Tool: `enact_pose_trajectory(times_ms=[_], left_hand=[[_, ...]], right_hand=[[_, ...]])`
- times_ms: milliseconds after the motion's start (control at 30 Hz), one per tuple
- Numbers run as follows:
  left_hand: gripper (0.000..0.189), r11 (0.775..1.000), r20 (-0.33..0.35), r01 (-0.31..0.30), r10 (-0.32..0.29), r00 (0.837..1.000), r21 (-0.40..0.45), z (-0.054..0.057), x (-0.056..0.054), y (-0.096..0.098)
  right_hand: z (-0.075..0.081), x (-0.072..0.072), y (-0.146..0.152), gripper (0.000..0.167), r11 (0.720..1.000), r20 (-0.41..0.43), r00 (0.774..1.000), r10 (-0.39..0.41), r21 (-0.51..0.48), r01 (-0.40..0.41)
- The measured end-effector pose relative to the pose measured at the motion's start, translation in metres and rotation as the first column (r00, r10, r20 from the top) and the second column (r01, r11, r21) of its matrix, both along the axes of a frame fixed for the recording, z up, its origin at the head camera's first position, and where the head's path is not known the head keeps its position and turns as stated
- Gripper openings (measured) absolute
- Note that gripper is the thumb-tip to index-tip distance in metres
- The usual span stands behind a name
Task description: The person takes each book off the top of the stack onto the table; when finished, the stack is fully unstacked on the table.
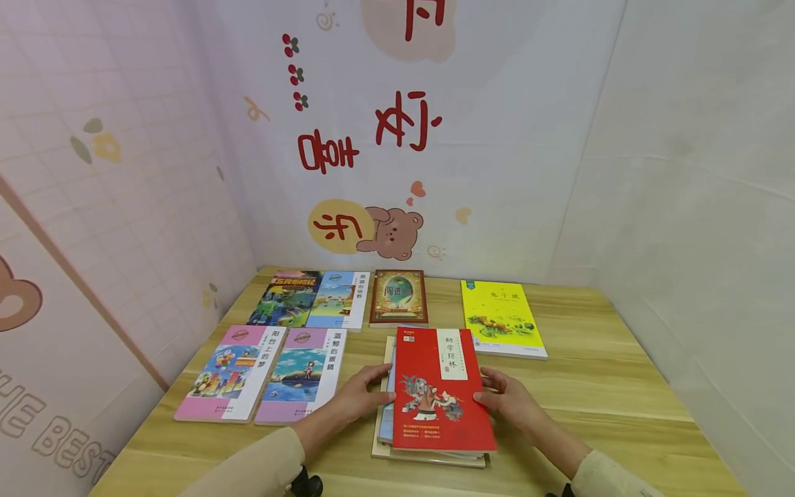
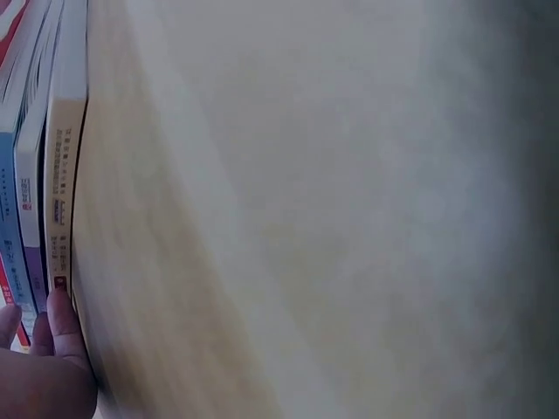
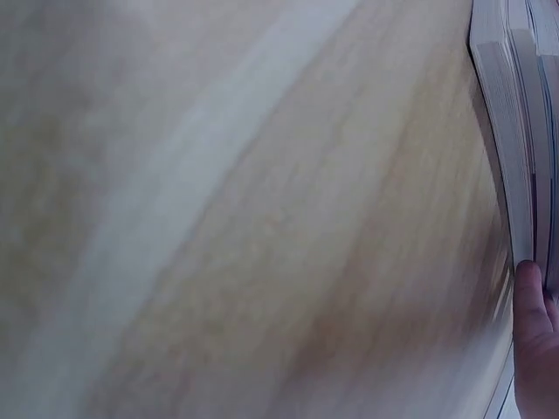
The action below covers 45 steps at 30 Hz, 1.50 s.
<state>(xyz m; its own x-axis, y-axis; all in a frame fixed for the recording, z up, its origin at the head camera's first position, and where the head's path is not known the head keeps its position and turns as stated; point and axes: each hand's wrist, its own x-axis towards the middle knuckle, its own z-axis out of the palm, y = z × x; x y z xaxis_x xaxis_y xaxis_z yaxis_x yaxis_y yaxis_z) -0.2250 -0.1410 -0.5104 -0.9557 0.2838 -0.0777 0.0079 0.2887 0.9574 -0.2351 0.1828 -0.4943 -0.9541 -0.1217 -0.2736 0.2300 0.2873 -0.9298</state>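
A stack of books lies in front of me, with a red book [image 1: 428, 397] on top, a blue book [image 1: 386, 414] under its left edge and a beige book [image 1: 428, 457] at the bottom. My left hand [image 1: 354, 399] touches the stack's left side; in the left wrist view its fingertips rest on the spines, one on the beige spine [image 2: 63, 183]. On the opposite side my right hand [image 1: 512, 400] rests against the page edges [image 3: 515, 148], its thumb at the red cover's edge. Neither hand's fingers visibly reach under the stack.
Two pink-edged books [image 1: 232, 373] [image 1: 301, 373] lie left of the stack. Behind them are a dark green comic-style book [image 1: 282, 300] and a blue book [image 1: 335, 300]. A brown book [image 1: 399, 297] and a yellow book [image 1: 503, 317] lie farther back. Fabric walls [image 1: 497, 172] surround the wooden table [image 1: 596, 386].
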Motion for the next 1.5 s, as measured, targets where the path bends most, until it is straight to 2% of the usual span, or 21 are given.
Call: enact_pose_trajectory(times_ms=[100,367,633,767,867,1033,1233,1500], left_hand=[[0.065,1.0,-0.009,-0.008,0.007,1.0,-0.024,-0.002,-0.001,0.0],[0.065,1.0,0.004,0.005,-0.005,1.0,-0.018,-0.003,-0.002,-0.001],[0.066,1.0,0.013,0.002,-0.002,1.0,-0.025,-0.004,-0.003,-0.001],[0.066,1.0,0.013,0.005,-0.004,1.0,-0.03,-0.004,-0.004,0.0],[0.066,1.0,0.004,0.011,-0.01,1.0,-0.024,-0.004,-0.003,0.0],[0.066,1.0,-0.007,0.018,-0.018,1.0,-0.01,-0.002,-0.002,0.0],[0.067,1.0,0.011,0.015,-0.014,1.0,-0.013,-0.003,-0.002,-0.001],[0.067,1.0,0.005,0.017,-0.017,1.0,-0.007,-0.004,-0.002,-0.001]], right_hand=[[0.0,0.0,0.0,0.069,1.0,0.003,1.0,-0.002,0.007,0.002],[0.001,0.001,0.0,0.067,0.998,-0.015,1.0,-0.015,0.064,0.016],[0.004,-0.002,0.002,0.068,0.993,0.002,1.0,-0.013,0.114,0.013],[0.006,-0.001,0.003,0.066,0.994,0.001,1.0,-0.011,0.109,0.011],[0.008,0.0,0.006,0.065,0.998,-0.001,1.0,0.0,0.063,0.0],[0.009,-0.003,0.016,0.069,0.994,0.033,0.997,0.077,-0.075,-0.074],[0.013,-0.004,0.023,0.073,0.968,0.07,0.984,0.166,-0.202,-0.149],[0.018,-0.006,0.028,0.076,0.93,0.078,0.967,0.243,-0.303,-0.209]])
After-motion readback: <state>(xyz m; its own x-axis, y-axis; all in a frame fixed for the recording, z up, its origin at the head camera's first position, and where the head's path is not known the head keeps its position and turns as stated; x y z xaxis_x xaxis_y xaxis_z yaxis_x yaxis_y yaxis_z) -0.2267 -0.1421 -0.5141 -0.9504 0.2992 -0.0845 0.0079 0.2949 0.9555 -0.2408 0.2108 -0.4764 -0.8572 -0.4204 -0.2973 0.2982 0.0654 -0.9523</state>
